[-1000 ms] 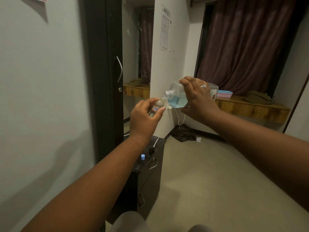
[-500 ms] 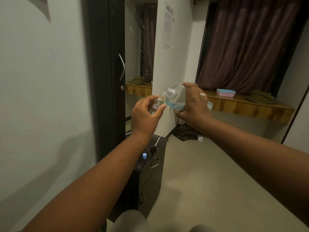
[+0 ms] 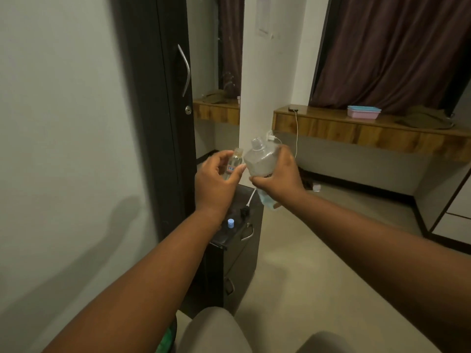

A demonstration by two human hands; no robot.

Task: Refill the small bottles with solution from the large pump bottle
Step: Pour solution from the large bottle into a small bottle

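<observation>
**A:** Entry: a second ago you had the large clear plastic bottle with the open threaded neck (image 3: 260, 161) tipped, its mouth at the small clear bottle with the blue-and-red label (image 3: 234, 163). Now the large one is back upright, neck up and apart from the small bottle's mouth. I read that as this pour finished.

**B:** Hands?

**A:** Your right hand (image 3: 277, 177) is wrapped round the large bottle's body. Your left hand (image 3: 216, 184) pinches the small bottle between thumb and curled fingers, just beside the large one, above the dark drawer cabinet (image 3: 242, 253).

**B:** Contents?

**A:** Large bottle: pale blue solution settled at the bottom, below your right hand; the upper part looks empty. No pump is fitted. Small bottle: clear liquid seems to stand high, but the exact level is too blurred to log. It is uncapped; a small blue cap (image 3: 231, 222) stands on the cabinet top, probably its own.
</observation>
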